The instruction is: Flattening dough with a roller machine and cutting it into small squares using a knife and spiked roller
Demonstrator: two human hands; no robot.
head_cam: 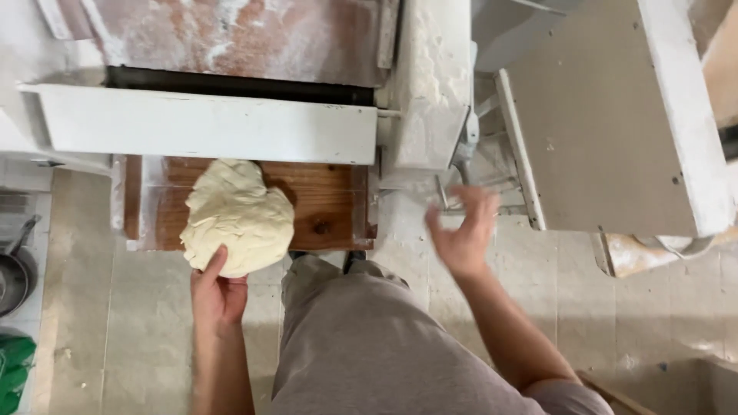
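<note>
A big, rough slab of pale dough (pixel 237 215) lies on a wooden board (pixel 327 211) under the white front bar (pixel 207 127) of a flour-dusted dough rolling machine. The dough hangs over the board's near edge. My left hand (pixel 217 288) holds that overhanging edge from below, thumb on top. My right hand (pixel 463 230) is raised in the air to the right of the machine, fingers spread, holding nothing and slightly blurred.
The machine's white side housing (pixel 430 84) stands right of the board. A grey panel with white edges (pixel 607 115) fills the upper right. A dark metal pan (pixel 14 280) and something green (pixel 14 369) sit at the left edge. My grey-trousered legs stand on the tiled floor (pixel 138 330).
</note>
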